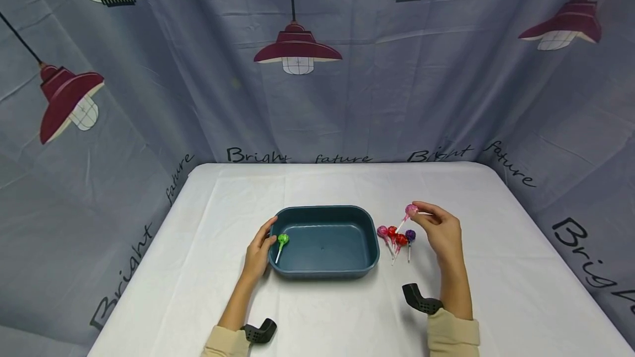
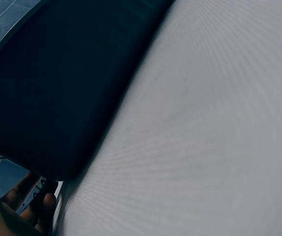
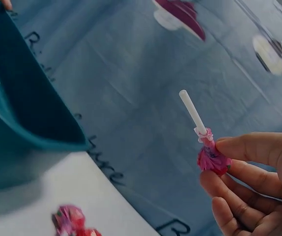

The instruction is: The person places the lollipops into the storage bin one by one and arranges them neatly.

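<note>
A pink-wrapped lollipop (image 1: 411,210) is pinched between the thumb and fingers of my right hand (image 1: 443,233), above the table to the right of a dark teal basin (image 1: 322,275). In the right wrist view its white stick (image 3: 192,112) points up. My left hand (image 1: 258,252) holds the basin's left side, its thumb at the rim; the left wrist view shows its fingers (image 2: 20,192) at the basin's end. A green lollipop (image 1: 283,239) lies inside, near the left wall. Several lollipops lie bunched just right of the basin, among them a red one (image 1: 401,239) and a purple one (image 1: 410,234).
A white cloth (image 1: 342,180) covers the table. Grey-blue curtains (image 1: 347,109) printed with lamps and lettering hang around its back and sides. Each wrist wears a black camera mount, one on the left (image 1: 260,331) and one on the right (image 1: 420,299).
</note>
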`<move>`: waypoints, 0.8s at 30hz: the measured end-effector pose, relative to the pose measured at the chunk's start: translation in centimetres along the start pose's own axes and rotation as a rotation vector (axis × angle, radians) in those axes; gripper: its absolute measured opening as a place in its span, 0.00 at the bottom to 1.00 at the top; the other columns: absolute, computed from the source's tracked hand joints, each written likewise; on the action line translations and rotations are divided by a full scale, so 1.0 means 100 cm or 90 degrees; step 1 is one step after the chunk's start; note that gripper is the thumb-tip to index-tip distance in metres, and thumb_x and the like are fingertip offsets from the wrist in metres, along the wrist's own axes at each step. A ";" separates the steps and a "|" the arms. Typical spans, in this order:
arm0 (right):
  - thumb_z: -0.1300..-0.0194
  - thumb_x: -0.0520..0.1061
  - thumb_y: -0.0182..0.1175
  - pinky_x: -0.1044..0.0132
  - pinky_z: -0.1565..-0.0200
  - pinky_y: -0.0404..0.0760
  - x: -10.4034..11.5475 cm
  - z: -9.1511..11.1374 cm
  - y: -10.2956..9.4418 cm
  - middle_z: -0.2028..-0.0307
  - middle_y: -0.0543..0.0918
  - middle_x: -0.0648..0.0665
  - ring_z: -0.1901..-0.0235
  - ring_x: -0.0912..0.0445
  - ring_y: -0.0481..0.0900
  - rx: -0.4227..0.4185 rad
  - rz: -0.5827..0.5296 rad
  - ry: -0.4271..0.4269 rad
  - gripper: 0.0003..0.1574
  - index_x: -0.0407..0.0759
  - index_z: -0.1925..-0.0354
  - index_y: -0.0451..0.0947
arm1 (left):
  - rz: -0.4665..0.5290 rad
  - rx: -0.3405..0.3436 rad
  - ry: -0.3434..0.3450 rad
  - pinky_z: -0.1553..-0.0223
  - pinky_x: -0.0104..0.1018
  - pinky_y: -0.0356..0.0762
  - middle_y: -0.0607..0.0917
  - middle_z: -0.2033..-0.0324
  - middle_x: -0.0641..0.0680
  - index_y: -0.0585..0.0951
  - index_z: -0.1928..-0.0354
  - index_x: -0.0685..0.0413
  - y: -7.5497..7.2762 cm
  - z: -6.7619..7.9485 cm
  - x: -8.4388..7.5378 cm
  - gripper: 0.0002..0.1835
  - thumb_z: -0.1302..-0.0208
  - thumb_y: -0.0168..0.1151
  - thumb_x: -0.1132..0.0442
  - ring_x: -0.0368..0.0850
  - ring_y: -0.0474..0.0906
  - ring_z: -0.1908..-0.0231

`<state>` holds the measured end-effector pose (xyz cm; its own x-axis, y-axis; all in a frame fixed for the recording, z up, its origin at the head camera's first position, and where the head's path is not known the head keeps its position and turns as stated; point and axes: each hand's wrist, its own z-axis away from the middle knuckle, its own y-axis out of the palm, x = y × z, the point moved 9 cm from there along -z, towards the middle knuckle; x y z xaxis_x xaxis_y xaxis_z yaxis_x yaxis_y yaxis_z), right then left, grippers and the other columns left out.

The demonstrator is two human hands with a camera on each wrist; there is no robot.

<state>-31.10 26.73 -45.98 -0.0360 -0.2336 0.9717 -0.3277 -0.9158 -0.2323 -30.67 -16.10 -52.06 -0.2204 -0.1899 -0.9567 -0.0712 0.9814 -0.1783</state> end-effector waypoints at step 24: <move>0.45 0.58 0.65 0.65 0.56 0.77 0.025 -0.014 0.069 0.61 0.84 0.48 0.61 0.55 0.80 0.100 0.052 -0.170 0.25 0.54 0.49 0.79 | 0.020 0.032 -0.014 0.41 0.53 0.60 0.65 0.36 0.58 0.67 0.36 0.57 0.002 0.009 -0.037 0.23 0.32 0.46 0.70 0.58 0.59 0.37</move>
<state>-34.80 20.30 -45.08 0.2003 -0.3669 0.9084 -0.1841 -0.9248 -0.3330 -29.03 -15.19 -48.80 -0.2010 -0.1581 -0.9667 -0.0160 0.9873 -0.1581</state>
